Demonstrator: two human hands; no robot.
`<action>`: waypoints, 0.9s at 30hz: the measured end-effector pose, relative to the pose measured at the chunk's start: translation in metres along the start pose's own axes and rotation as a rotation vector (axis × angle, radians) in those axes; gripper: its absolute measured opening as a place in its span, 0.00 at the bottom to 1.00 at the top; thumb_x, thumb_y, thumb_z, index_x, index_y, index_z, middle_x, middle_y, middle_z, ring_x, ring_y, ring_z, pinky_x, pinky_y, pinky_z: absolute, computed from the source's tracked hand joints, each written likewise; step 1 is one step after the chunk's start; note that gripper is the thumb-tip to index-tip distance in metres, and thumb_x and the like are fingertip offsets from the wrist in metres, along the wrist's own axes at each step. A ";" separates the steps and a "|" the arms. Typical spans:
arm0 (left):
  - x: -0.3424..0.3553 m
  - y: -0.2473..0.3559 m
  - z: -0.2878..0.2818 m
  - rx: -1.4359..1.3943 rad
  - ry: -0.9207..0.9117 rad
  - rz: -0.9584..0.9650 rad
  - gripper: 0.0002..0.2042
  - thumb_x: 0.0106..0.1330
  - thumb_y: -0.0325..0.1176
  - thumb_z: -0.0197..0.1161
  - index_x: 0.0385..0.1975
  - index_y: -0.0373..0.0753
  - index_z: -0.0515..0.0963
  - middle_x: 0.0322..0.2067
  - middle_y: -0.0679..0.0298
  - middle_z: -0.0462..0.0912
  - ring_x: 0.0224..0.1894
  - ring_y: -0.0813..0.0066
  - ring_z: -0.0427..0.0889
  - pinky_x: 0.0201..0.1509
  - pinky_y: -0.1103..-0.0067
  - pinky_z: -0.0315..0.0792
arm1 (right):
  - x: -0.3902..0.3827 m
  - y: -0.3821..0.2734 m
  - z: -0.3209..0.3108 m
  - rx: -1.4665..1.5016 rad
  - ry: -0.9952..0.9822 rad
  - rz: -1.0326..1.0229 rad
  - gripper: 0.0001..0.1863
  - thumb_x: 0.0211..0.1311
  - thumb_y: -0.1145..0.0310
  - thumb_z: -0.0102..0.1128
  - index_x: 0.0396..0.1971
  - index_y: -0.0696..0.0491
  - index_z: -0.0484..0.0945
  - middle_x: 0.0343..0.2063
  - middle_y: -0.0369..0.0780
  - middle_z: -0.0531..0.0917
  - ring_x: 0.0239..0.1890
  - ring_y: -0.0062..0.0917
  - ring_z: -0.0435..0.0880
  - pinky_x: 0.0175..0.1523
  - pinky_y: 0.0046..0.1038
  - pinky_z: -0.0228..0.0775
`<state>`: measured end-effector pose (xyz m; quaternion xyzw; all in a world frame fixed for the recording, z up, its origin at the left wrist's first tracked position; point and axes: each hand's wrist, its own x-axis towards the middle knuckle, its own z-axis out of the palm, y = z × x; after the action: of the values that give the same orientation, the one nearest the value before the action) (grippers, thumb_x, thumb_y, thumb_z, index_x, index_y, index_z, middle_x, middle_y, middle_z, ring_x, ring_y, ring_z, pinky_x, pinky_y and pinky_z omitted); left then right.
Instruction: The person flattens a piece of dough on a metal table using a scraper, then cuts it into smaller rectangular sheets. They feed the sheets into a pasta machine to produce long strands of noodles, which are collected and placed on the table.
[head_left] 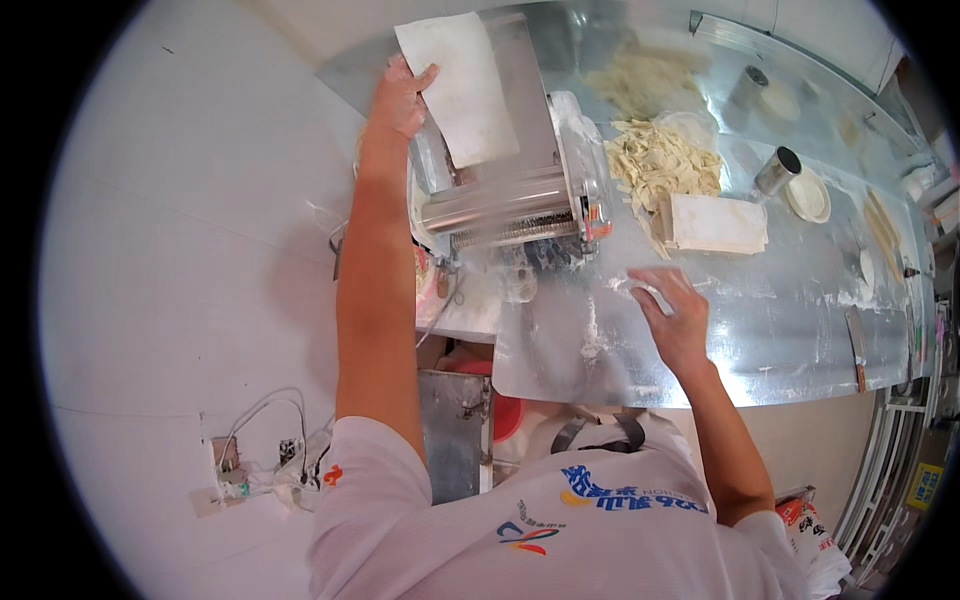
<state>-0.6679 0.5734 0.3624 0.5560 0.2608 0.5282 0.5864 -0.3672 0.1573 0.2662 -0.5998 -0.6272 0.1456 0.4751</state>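
Observation:
My left hand (403, 97) reaches far forward and grips the left edge of a pale, flat dough sheet (468, 95), thumb on top. The sheet lies along the metal feed plate (525, 75) of a dough rolling machine (500, 203), its lower end just above the steel rollers. My right hand (672, 312) hangs over the metal tabletop in front of the machine. Its fingers are bent, with the thumb apart, and nothing shows between them. Right of the machine, a stack of cut dough sheets (714, 224) lies beside a heap of dough strips (668, 165).
A metal canister (777, 171) and a white bowl (808, 195) stand at the right of the floury metal table (560, 350). A knife (856, 348) lies near its right edge. A white wall (200, 250) rises to my left, with cables and a socket (230, 470) low on it.

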 end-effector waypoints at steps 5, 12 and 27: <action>0.003 -0.024 -0.008 0.097 0.034 0.003 0.18 0.68 0.14 0.62 0.57 0.28 0.74 0.56 0.55 0.82 0.56 0.66 0.82 0.63 0.71 0.76 | -0.035 0.042 -0.018 0.031 -0.001 0.223 0.09 0.64 0.77 0.69 0.44 0.55 0.87 0.41 0.43 0.90 0.44 0.31 0.89 0.52 0.28 0.78; -0.004 -0.058 0.011 0.264 0.241 0.121 0.22 0.63 0.11 0.65 0.58 0.23 0.72 0.54 0.49 0.82 0.52 0.65 0.84 0.57 0.74 0.77 | -0.044 0.100 -0.022 0.096 -0.007 0.422 0.09 0.68 0.74 0.67 0.46 0.58 0.87 0.42 0.45 0.90 0.44 0.27 0.89 0.53 0.27 0.78; -0.005 -0.094 0.074 1.188 0.513 0.410 0.37 0.68 0.43 0.70 0.69 0.28 0.62 0.67 0.42 0.64 0.72 0.46 0.61 0.77 0.60 0.56 | 0.124 0.268 0.161 0.697 -0.103 0.564 0.34 0.77 0.46 0.52 0.70 0.57 0.71 0.62 0.42 0.80 0.61 0.30 0.80 0.65 0.31 0.71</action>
<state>-0.5729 0.5572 0.2921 0.6791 0.5270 0.5109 -0.0109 -0.3054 0.3939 0.0354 -0.5434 -0.3753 0.5017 0.5587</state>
